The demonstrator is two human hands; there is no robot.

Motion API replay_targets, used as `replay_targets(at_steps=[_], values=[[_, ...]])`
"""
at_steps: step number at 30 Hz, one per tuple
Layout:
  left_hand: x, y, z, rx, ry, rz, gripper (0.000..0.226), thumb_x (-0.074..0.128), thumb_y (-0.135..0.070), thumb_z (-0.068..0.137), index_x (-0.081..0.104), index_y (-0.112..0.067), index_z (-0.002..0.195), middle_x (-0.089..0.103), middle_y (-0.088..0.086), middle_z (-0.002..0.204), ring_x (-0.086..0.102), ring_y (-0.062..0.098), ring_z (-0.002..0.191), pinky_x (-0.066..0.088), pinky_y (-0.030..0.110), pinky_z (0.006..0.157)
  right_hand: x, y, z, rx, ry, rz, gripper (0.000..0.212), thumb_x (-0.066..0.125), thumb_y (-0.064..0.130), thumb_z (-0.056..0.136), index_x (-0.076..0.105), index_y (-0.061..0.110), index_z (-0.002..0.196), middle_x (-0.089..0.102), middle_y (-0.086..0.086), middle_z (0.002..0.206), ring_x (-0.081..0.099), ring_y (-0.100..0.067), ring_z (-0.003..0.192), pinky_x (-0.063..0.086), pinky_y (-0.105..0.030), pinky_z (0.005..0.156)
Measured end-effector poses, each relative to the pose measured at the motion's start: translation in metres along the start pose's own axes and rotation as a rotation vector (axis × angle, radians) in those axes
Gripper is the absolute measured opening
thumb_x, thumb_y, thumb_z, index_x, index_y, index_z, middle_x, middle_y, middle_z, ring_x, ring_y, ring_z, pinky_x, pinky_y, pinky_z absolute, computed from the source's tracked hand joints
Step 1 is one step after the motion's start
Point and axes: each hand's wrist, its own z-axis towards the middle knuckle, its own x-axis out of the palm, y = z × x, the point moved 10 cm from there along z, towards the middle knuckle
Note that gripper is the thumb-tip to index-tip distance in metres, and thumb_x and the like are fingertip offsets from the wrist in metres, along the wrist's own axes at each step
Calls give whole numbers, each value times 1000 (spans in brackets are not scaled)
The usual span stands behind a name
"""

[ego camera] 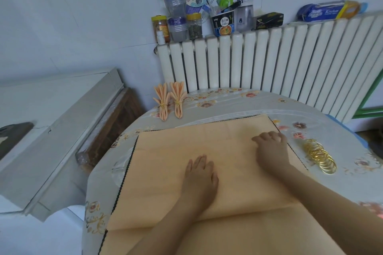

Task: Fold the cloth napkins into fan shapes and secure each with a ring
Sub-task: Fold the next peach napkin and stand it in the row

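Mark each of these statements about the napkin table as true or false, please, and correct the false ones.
1. Two finished peach fan-folded napkins lie at the table's far left edge. True.
2. The pile of gold metal rings lies left of the large peach cloth. False: it lies to the right of the large peach cloth.
3. The left hand rests flat on the cloth. True.
4. The right hand holds a ring. False: it rests on the cloth near its right edge, fingers curled, no ring in it.
5. A white ribbed radiator stands behind the table. True.
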Motion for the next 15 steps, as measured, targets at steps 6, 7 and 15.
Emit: replay_targets(at_steps=[6,7,15], values=[[15,-17,-44,-50,204,-58,101,-11,-51,61,20,-19,151,7,9,160,4,21,148,-3,40,118,-3,68,-94,-252,35,331,65,16,47,83,60,22,124,55,-3,134,48,-22,125,33,-33,103],[18,-16,-48,-65,240,-51,98,-12,-53,62,13,-22,153,-1,7,160,-3,21,148,-7,40,117,-1,73,-106,-271,34,346,69,15,49,80,64,22,120,59,-4,129,53,-23,121,37,-35,101],[21,-8,-58,-104,232,25,60,12,-49,96,0,-29,152,-10,2,160,-12,19,147,-11,44,116,26,57,-129,-267,155,189,74,-1,60,80,31,39,144,23,8,152,23,-14,142,6,-29,110]])
